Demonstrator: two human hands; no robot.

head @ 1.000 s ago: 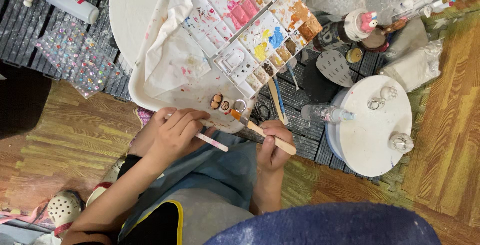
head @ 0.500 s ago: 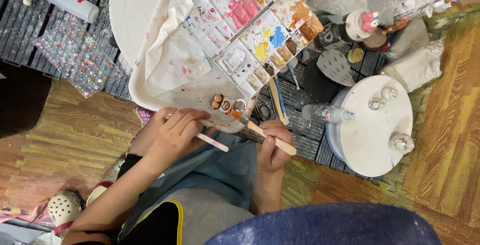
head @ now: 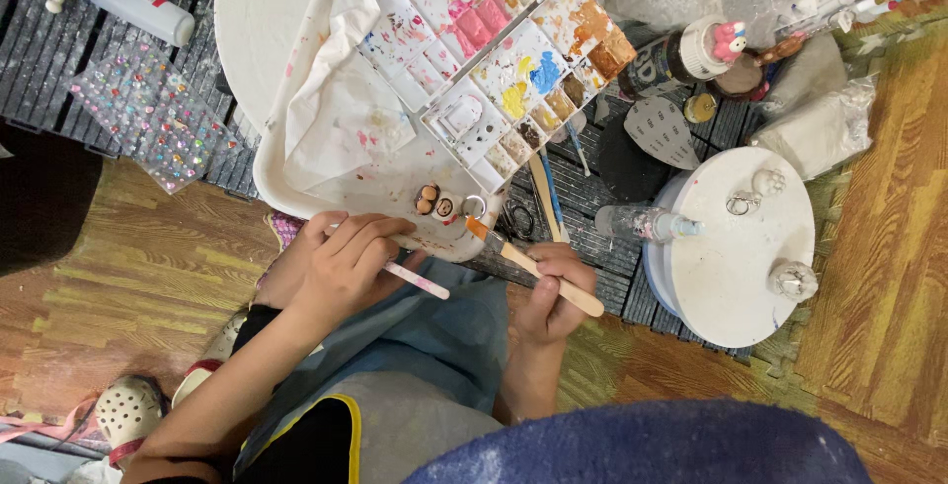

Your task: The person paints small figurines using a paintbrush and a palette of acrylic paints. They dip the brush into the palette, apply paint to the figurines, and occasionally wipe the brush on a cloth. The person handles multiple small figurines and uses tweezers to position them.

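1. Landmark: white tray [head: 296, 183], carrying a paint palette [head: 494, 49] and a stained rag [head: 346, 114].
2. Three small painted figures [head: 444, 204] sit at the tray's near edge, just beyond both hands.
3. Left hand [head: 341, 262] lies at the tray's near rim, fingers curled and pinched round a pink-white brush [head: 417, 280]. The handle pokes out toward the right hand; the brush tip is hidden under the fingers.
4. Right hand [head: 553, 291] sits just off the tray's near right corner, closed on a wooden-handled brush [head: 533, 267]. Its orange tip points at the figures, just beside them.
5. Both forearms come up from the lap; the left one crosses in low from the left, wrist bent over the rim.
6. Right of the tray: a round white stand [head: 731, 247] with a small clear bottle [head: 647, 222] lying at its edge.
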